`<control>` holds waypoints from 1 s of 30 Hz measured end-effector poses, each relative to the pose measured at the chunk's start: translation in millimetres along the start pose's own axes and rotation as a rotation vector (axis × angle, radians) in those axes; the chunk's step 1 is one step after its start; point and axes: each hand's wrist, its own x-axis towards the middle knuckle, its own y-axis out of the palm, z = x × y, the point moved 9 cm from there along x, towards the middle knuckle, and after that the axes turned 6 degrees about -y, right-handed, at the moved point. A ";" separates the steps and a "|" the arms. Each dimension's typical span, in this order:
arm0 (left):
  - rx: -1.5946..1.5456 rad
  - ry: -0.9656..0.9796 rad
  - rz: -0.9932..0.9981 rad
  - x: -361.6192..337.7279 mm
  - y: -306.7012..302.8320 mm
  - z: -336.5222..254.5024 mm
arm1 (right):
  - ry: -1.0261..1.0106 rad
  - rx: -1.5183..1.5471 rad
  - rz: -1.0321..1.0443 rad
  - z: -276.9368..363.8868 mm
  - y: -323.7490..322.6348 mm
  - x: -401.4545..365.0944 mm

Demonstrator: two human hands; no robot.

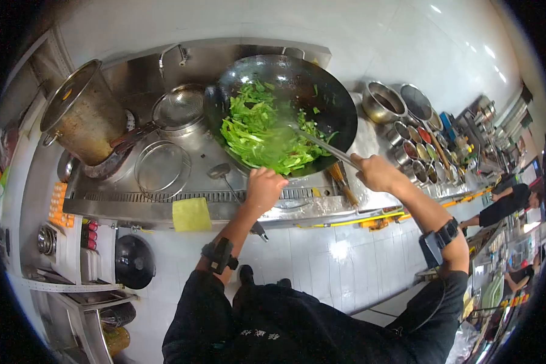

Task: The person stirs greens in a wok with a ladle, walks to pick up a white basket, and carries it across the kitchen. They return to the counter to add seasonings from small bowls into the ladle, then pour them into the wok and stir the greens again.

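Note:
A large black wok (340, 115) stands on the steel stove, holding a heap of chopped green vegetables (264, 133) with some steam over them. My left hand (265, 185) has its fingers curled at the wok's near rim; what it grips there is hidden. My right hand (376, 172) is closed round the handle of a metal ladle (327, 147), whose head reaches into the greens. A second ladle (219, 171) lies on the stove left of my left hand. A bamboo brush (343, 185) lies beside the wok, near my right hand.
On the left are a tall pot (82, 115), a strainer (181, 109), a wire ring (162, 170) and a yellow cloth (191, 215) on the front edge. Steel bowls (384, 102) and several seasoning tins (410, 149) stand right. Other people are at the far right.

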 end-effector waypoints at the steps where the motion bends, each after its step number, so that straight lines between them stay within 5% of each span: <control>1: 0.001 0.001 -0.014 -0.8 -0.9 -1.4 | 0.023 0.002 0.016 -2.4 -11.7 -13.8; 6: -0.048 -0.017 -0.023 0.6 -4.5 -1.4 | 0.095 -0.122 0.021 -2.2 -88.9 -62.5; 12: -0.037 -0.028 0.000 2.5 -1.9 4.7 | 0.049 -0.176 0.027 10.7 5.4 60.8; 14: -0.053 -0.055 0.014 2.1 -4.8 2.1 | 0.230 -0.055 -0.028 -21.3 26.1 114.9; 19: -0.034 -0.036 -0.003 1.9 -2.6 6.8 | 0.069 -0.097 -0.128 17.4 -85.2 42.1; 22: -0.020 -0.055 0.017 3.6 -3.4 5.2 | 0.030 -0.004 0.167 32.3 -122.8 -6.1; 24: -0.072 -0.048 0.001 2.4 -2.4 7.3 | -0.045 0.048 0.220 36.8 -112.5 -8.1; 28: -0.057 -0.047 0.003 2.2 -1.3 7.6 | 0.208 -0.119 0.184 24.4 -31.3 64.1; 30: -0.045 -0.051 0.024 1.5 0.8 7.1 | 0.236 -0.140 -0.012 36.5 -22.2 90.2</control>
